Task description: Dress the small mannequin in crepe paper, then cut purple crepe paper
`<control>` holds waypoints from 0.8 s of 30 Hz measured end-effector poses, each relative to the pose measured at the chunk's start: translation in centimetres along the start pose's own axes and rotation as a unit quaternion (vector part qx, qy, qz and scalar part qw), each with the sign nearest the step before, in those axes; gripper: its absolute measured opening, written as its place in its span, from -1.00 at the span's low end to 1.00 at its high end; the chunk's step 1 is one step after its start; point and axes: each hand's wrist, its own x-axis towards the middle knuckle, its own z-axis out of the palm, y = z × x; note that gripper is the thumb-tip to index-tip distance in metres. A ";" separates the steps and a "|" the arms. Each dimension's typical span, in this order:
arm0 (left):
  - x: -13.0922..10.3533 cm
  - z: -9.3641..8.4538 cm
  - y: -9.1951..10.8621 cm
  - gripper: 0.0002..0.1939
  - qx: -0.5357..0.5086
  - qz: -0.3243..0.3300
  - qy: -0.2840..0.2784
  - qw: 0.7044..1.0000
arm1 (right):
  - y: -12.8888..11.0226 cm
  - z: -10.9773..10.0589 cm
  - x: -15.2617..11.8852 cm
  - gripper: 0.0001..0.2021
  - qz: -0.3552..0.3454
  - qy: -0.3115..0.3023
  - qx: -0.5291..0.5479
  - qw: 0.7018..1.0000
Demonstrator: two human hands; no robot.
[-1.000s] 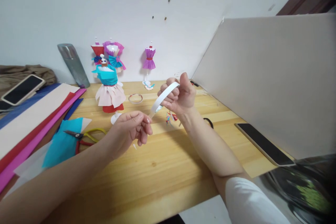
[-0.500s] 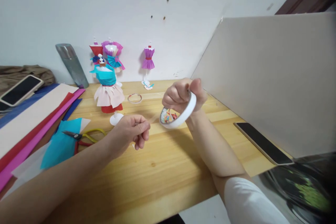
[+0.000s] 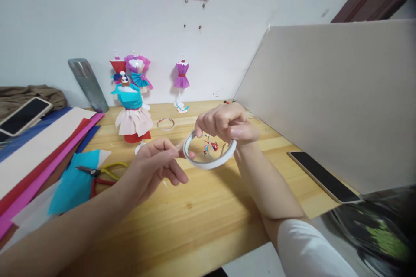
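Observation:
My right hand (image 3: pixel 225 124) grips a thin, nearly used-up roll of white tape (image 3: pixel 214 164) from above, tilted over the table. My left hand (image 3: pixel 159 162) is close at the roll's left side. Its thumb and forefinger pinch a short, pale, see-through strip of tape (image 3: pixel 180 146) that runs to the roll; the other fingers are loosely bent. Small red and blue scraps (image 3: pixel 212 145) on the table show through the ring. Left of my left hand, scissors (image 3: pixel 97 172) with yellow and red handles lie on turquoise paper (image 3: pixel 73 188).
Small dress forms in crepe-paper outfits, one in turquoise and pale pink (image 3: pixel 133 108), one in purple (image 3: pixel 182 75), stand at the back. Another tape ring (image 3: pixel 165 128) lies near them. Coloured paper strips (image 3: pixel 42 156), a phone (image 3: pixel 27 114) and a bottle (image 3: pixel 87 84) are left; another phone (image 3: pixel 321 176) lies right.
The roll has turned in my right hand and shifted left, nearer my left hand. The stretch of strip between them has shortened, and my left fingers have spread somewhat.

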 end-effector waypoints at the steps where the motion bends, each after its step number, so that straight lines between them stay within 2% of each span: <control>1: 0.0 -0.1 0.3 -0.69 0.000 0.010 0.012 1.000 | 0.2 -0.1 0.1 -0.49 -0.013 0.004 0.000 1.000; 5: 0.0 -0.5 1.8 -0.75 0.002 0.043 0.060 0.997 | 0.6 0.0 0.0 -0.50 -0.017 0.004 -0.085 0.996; 8: -0.2 -1.0 2.8 -0.77 0.014 0.057 0.082 0.995 | 0.5 0.6 0.0 -0.57 -0.006 -0.028 -0.174 0.984; 12: -0.8 -1.2 3.7 -0.81 0.055 0.058 0.091 0.993 | 0.5 1.2 -0.1 -0.69 -0.023 -0.068 -0.215 0.974; 16: -1.5 -0.5 4.3 -0.77 0.083 0.047 0.090 0.991 | 1.0 1.6 -0.2 -0.70 -0.028 -0.078 -0.273 0.958; 18: -1.8 -0.2 4.4 -0.76 0.099 0.049 0.092 0.990 | 1.3 1.9 -0.3 -0.72 -0.040 -0.061 -0.293 0.953; 22: -1.7 -0.7 4.1 -0.75 0.169 0.079 0.082 0.979 | 1.1 2.9 -0.1 -0.87 -0.042 0.024 -0.336 0.941; 24: -1.5 -1.3 4.0 -0.76 0.236 0.120 0.086 0.960 | 0.8 3.5 0.0 -0.82 -0.039 0.065 -0.364 0.928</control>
